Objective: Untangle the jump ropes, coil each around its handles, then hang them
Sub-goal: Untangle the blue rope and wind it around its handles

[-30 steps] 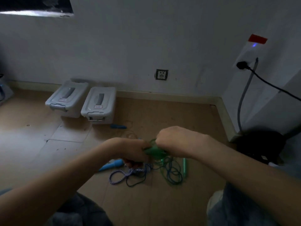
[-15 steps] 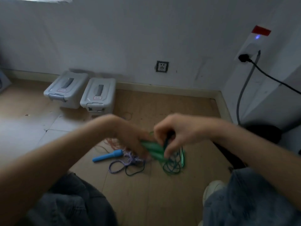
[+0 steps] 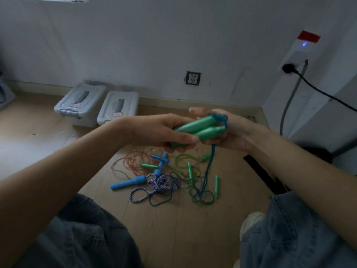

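Observation:
My left hand grips two green jump-rope handles held side by side above the floor. My right hand cups their far ends, where a blue cord loops over the tips. The blue cord hangs down from the handles to a tangle of ropes on the floor. In that tangle lie a blue handle with a blue-and-white braided rope, thin green handles, a green cord and an orange cord.
Two grey lidded plastic boxes stand by the back wall. A wall socket is behind. A black cable and grey hose run down at right. My knees in jeans frame the wooden floor.
Both hands have lifted the green handles up from near the floor. The handles now lie together in my left hand, with the blue cord looped over their ends.

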A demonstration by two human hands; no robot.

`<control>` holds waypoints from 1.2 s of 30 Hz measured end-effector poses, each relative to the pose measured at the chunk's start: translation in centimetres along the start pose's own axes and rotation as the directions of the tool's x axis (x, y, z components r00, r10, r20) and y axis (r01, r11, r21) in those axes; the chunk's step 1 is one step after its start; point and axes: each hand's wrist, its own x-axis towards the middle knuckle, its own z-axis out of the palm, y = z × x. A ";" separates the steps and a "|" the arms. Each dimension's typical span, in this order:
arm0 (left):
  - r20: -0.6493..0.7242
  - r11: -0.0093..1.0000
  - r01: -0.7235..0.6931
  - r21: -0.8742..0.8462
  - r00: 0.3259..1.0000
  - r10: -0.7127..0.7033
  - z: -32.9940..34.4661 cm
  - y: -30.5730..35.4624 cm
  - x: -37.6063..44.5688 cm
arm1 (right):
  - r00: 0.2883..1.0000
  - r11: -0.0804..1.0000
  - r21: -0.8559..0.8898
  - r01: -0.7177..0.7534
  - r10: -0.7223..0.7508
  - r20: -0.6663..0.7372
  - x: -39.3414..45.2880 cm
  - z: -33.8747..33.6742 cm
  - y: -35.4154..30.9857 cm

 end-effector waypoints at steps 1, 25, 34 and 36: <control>-0.103 0.996 -0.019 -0.090 0.995 0.009 -0.2 -0.1 0.1 | 0.995 1.000 -0.018 0.016 -0.018 -0.099 0.1 0.2 0.3; -0.143 0.668 0.196 0.718 0.981 -0.135 2.6 -3.2 1.4 | 0.981 0.863 -0.480 -0.155 0.075 -0.182 -0.5 -0.7 1.2; -0.360 0.892 -0.032 0.452 0.908 0.215 1.2 0.4 -0.5 | 0.974 0.936 -0.278 -0.217 0.227 0.002 -1.5 -2.1 0.1; -0.423 0.974 -0.137 0.182 0.883 0.203 1.3 0.8 -0.5 | 0.974 0.961 -0.197 -0.192 0.211 0.077 -1.6 -1.9 0.0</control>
